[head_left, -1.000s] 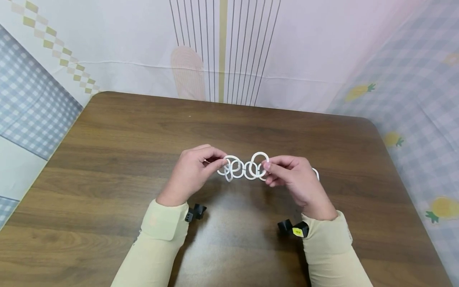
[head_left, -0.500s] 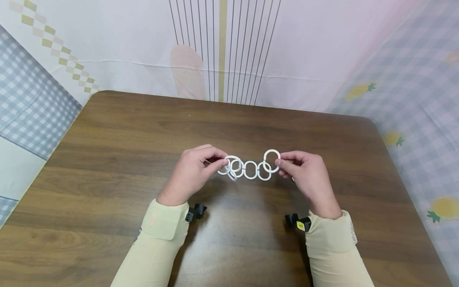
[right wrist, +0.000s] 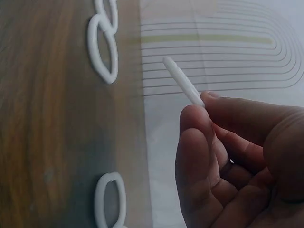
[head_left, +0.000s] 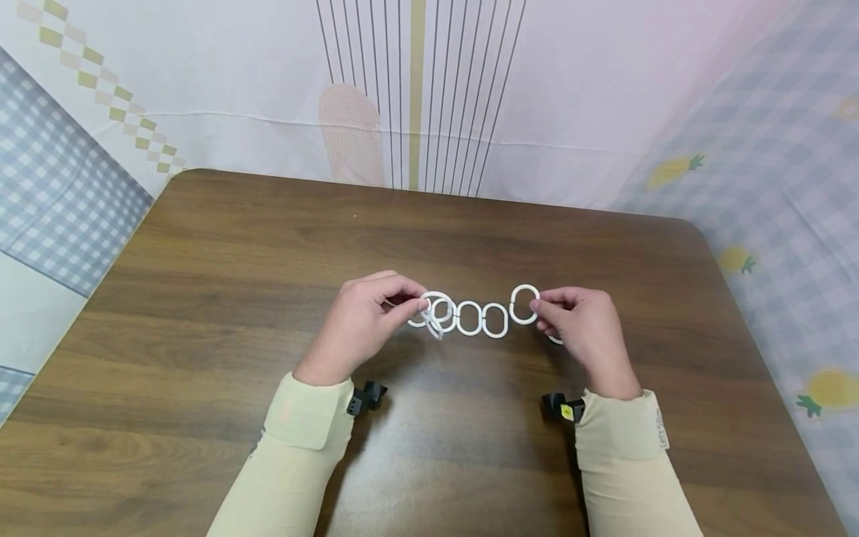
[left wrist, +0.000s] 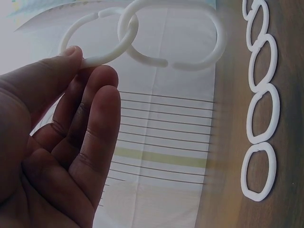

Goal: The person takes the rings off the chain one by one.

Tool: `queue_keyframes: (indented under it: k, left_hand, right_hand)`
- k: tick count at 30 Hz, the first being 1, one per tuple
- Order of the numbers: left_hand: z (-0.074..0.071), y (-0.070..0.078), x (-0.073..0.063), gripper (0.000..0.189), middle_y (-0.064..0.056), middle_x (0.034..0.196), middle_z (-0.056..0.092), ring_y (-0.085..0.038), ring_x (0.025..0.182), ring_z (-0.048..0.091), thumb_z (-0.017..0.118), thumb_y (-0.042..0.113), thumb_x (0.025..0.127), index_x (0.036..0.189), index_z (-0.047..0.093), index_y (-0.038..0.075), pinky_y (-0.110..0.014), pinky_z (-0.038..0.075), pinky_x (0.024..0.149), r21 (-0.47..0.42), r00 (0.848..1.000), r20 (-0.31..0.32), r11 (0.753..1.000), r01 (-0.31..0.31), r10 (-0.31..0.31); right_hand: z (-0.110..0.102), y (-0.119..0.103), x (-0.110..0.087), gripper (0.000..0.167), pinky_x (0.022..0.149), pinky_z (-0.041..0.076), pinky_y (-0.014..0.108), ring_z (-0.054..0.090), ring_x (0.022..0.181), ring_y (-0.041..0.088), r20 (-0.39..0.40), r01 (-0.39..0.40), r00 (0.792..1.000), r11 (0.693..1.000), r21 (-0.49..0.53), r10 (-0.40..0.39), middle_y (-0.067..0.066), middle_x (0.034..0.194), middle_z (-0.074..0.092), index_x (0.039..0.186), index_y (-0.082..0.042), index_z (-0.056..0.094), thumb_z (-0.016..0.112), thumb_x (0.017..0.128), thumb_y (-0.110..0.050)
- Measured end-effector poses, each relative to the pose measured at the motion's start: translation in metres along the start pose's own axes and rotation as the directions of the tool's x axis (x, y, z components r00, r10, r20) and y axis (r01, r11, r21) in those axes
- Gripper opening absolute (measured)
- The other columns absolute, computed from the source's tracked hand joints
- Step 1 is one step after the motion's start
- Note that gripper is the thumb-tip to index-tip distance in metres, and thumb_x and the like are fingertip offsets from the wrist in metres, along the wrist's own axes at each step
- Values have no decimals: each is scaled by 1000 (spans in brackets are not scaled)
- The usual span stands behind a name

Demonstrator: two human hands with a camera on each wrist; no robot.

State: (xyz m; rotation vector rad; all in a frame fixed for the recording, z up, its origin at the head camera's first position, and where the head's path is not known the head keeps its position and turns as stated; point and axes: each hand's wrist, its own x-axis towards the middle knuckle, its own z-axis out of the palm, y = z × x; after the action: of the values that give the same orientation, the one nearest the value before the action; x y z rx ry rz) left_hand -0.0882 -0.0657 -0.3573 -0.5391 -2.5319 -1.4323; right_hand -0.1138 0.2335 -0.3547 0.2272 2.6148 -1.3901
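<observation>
My left hand point(head_left: 365, 324) pinches a white C-shaped link ring point(left wrist: 107, 59) between thumb and index finger, above the table. Through it hangs a second white link point(left wrist: 221, 33), with a gap in its side. My right hand point(head_left: 584, 332) pinches a single white oval link point(head_left: 525, 287) by its right side; the right wrist view has this link point(right wrist: 183, 80) nearly edge-on. Between the hands, a row of joined white links point(head_left: 495, 305) lies on the table. Its left part is overlapped by the links in my left hand.
Another white link point(head_left: 555, 340) lies on the table, partly hidden below my right hand; the right wrist view shows this link point(right wrist: 99, 204) apart from the row. A brown wooden table point(head_left: 429, 462) reaches back to a patterned cloth backdrop point(head_left: 255, 89).
My right hand has moved right with its link, which no longer overlaps the row on the table. My left hand stays in place; the link hanging from it has swung slightly.
</observation>
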Motion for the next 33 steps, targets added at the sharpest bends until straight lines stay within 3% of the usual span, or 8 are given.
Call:
queue_keyframes:
  k: [16,25,33]
  left_hand:
    - [0,2,-1,6,6,88,69,-7,75,62,78,15,89,95,78,12,-27,54,70,-19,1000,11,1000,10,-10]
    - [0,3,-1,5,7,87,69,-7,74,62,78,15,89,94,78,13,-27,54,70,-23,1000,9,1000,10,-10]
    - [0,3,-1,5,7,86,69,-7,73,61,78,14,89,94,78,13,-27,54,68,-32,1000,8,999,12,-12]
  right_hand:
    - [1,19,12,23,63,56,26,66,67,13,75,-56,995,988,-143,67,7,80,71,108,4,72,70,95,-15]
    - [2,23,14,24,61,55,25,65,64,10,119,-42,991,983,-180,64,3,76,71,106,5,73,68,96,-16]
    - [0,25,13,24,62,55,28,65,65,13,103,-20,994,977,-214,43,4,76,71,104,2,76,68,96,-20]
